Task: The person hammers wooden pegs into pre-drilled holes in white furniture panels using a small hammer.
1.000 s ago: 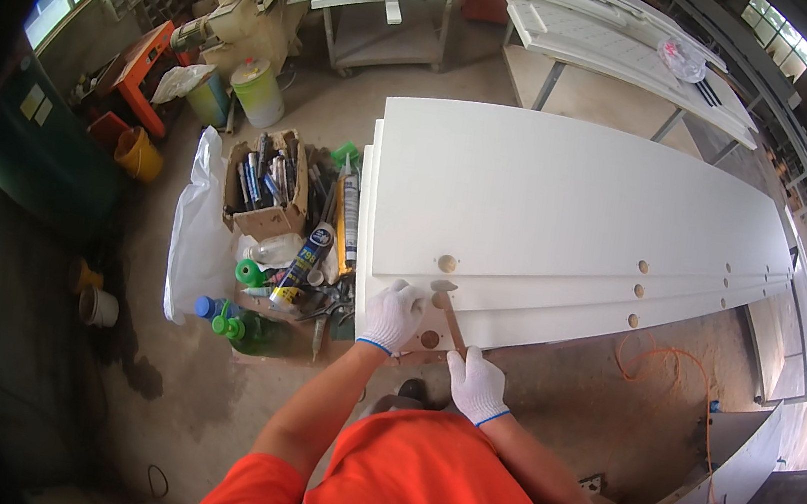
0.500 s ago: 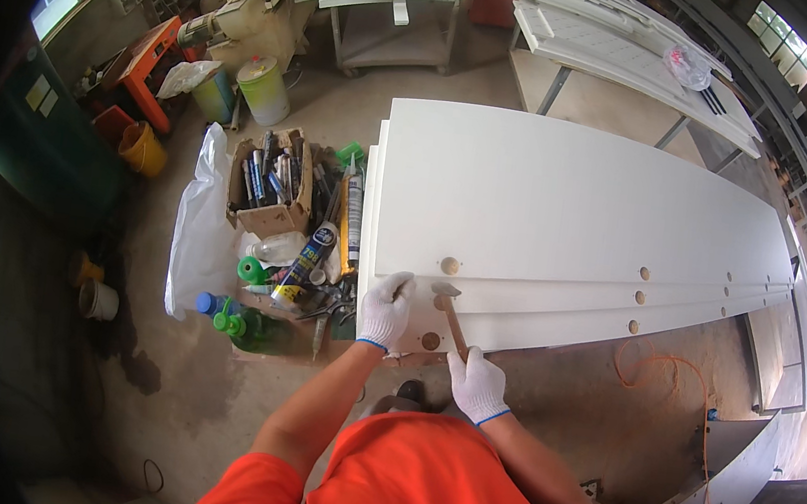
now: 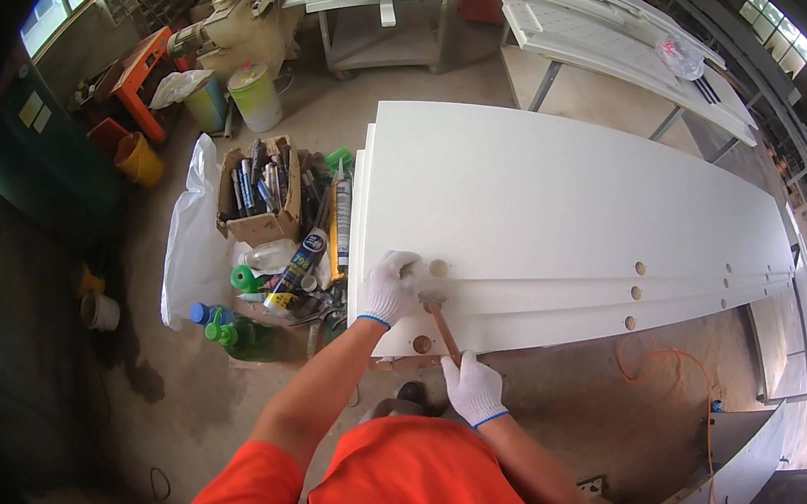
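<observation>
Three white panels (image 3: 572,192) lie stacked in steps before me, with round holes along their near edges. My right hand (image 3: 474,390), in a white knit glove, is closed round the wooden handle of a hammer (image 3: 445,332). The hammer's blurred head is over the middle panel's left hole and hides it. My gloved left hand (image 3: 389,289) rests at the panels' left end, fingers curled, just left of the top panel's hole (image 3: 438,268). Whatever its fingers may pinch is hidden. The lowest panel's hole (image 3: 422,344) shows dark.
Left of the panels stand a cardboard box (image 3: 261,219) of tubes, a spray can (image 3: 298,274), a green bottle (image 3: 247,338) and clear plastic sheeting (image 3: 192,236). Buckets (image 3: 256,98) stand farther back. More panels lie on tables (image 3: 628,63) behind. An orange hose (image 3: 678,356) trails at right.
The view has shifted slightly. My left hand has moved up and right over the panels, closer to the top panel's hole. The hammer head has come down a little toward the middle panel.
</observation>
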`<state>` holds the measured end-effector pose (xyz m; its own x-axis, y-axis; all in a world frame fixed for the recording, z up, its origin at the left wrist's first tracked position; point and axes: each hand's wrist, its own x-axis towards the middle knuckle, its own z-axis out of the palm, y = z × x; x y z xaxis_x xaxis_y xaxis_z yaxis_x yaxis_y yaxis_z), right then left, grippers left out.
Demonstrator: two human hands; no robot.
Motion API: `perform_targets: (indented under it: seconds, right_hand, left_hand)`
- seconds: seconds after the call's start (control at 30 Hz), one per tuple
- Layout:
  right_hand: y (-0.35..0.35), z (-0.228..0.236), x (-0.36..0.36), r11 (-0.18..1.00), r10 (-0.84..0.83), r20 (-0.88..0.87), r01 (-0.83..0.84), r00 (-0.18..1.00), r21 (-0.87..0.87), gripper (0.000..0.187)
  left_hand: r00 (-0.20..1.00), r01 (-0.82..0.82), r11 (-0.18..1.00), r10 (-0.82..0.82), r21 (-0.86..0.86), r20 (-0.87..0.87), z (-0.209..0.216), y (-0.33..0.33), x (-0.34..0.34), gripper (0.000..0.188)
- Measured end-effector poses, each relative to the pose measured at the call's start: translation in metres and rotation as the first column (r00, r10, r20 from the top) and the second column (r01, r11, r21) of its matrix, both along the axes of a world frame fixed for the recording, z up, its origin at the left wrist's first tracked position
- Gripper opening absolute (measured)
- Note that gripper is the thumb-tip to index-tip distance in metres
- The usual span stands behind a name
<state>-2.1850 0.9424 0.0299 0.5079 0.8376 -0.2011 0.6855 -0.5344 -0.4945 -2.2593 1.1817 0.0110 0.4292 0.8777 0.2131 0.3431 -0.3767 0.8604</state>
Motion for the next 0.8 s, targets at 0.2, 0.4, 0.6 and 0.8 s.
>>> perform_targets:
  seconds: [0.2, 0.4, 0.6, 0.8]
  right_hand:
    - [-0.002, 0.005, 0.014, 0.995, -0.084, -0.023, 0.085, 0.996, 0.050, 0.048]
    - [-0.003, 0.003, 0.042, 0.958, -0.221, -0.060, 0.229, 0.973, 0.176, 0.048]
    - [0.028, 0.014, 0.048, 0.958, -0.229, -0.069, 0.237, 0.971, 0.163, 0.048]
    - [0.036, 0.012, 0.047, 0.981, -0.169, -0.040, 0.172, 0.985, 0.088, 0.048]
  left_hand:
    - [0.985, 0.105, 0.988, -0.088, 0.110, -0.146, -0.012, 0.007, 0.027, 0.011]
    - [0.953, 0.166, 0.982, -0.137, 0.087, -0.269, 0.002, 0.001, 0.042, 0.013]
    - [0.948, 0.193, 0.971, -0.149, 0.139, -0.280, 0.001, 0.002, 0.038, 0.010]
    - [0.962, 0.201, 0.964, -0.160, 0.175, -0.221, -0.002, 0.000, 0.036, 0.008]
